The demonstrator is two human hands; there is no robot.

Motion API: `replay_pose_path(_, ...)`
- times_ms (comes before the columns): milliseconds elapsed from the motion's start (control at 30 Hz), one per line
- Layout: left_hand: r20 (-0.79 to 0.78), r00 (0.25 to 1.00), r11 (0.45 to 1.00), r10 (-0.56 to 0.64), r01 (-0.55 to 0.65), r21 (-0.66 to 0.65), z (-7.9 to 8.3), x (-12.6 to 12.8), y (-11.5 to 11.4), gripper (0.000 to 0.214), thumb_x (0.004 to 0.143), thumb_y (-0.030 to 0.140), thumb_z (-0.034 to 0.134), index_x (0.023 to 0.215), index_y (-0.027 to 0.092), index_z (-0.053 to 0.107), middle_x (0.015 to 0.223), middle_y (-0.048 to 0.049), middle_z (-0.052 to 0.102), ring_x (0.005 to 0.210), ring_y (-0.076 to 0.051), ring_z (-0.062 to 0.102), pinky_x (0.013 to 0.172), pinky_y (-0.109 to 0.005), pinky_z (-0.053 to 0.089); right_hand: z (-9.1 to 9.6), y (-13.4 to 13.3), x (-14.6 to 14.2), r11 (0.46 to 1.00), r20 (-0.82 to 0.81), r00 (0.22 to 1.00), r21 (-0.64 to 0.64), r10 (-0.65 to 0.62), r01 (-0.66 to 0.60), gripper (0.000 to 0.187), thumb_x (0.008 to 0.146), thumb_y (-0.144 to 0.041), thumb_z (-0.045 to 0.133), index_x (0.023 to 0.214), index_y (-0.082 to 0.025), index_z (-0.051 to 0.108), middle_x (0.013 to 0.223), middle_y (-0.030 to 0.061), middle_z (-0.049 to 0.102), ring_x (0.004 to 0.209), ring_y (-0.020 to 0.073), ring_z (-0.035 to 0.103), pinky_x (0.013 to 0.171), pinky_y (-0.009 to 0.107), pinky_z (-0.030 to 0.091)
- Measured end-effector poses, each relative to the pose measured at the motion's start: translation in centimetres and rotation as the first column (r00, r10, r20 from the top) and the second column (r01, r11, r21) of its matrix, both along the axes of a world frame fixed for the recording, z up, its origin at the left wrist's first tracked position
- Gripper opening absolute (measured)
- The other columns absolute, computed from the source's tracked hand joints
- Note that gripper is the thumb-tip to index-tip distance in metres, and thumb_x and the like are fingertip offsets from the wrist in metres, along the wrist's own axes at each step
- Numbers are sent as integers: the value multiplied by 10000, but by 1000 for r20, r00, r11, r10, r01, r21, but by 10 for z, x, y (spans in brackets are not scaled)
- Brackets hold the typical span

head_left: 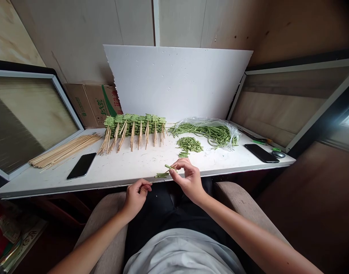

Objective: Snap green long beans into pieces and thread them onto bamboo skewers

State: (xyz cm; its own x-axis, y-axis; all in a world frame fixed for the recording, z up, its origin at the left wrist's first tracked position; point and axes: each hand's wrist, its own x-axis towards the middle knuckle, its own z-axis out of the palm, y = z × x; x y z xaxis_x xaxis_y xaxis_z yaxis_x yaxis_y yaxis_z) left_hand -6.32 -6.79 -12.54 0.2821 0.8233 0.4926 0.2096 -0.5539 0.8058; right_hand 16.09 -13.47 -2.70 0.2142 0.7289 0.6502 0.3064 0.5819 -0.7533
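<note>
Your right fingers pinch a short pale-green cut bean piece above the white surface, just beside a small bunch of green bean pieces near its front edge. Your left fingers curl narrowly; you cannot tell whether they hold anything.

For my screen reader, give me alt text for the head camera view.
At a white table, a person's right hand pinches a cut green bean on a bamboo skewer held by the left hand. Behind them lie rows of threaded bean skewers, loose bamboo skewers and a plastic bag of long green beans.
</note>
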Motion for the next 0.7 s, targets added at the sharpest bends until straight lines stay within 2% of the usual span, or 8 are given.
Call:
replay_pose_path(133,-6,1000,1000,-22,22,-15,0,0,1,216,985,241,549,854,174,707,677,-16,684,625,-149,647,584,-231,490,-2,0,-1,999,-5,999,17,50,-50,89,885,-353,767,896,-272,730,881,48,690,915,241,583,869,421,492)
replay_pose_path(333,12,1000,999,-21,21,-27,-5,-2,6,221,978,231,545,856,171,719,666,-11,668,629,-146,630,601,-231,486,-4,4,1,997,-34,997,18,70,-70,95,890,-351,763,914,-263,737,924,62,711,992,257,641,936,448,520)
replay_pose_path(533,-9,1000,1000,-28,28,13,3,-1,0,228,963,198,532,838,173,721,632,3,649,603,-141,617,608,-233,484,-4,1,-4,984,-38,984,-6,176,-177,113,897,-363,768,890,-252,745,955,80,750,1111,278,674,1021,475,524)
replay_pose_path(700,-7,1000,999,-5,5,42,5,-1,-1,223,974,222,543,843,175,716,643,-4,656,597,-144,620,584,-233,478,-6,-4,-10,982,-12,982,-37,186,-186,134,904,-383,762,918,-250,753,971,86,762,1111,270,684,1011,465,536)
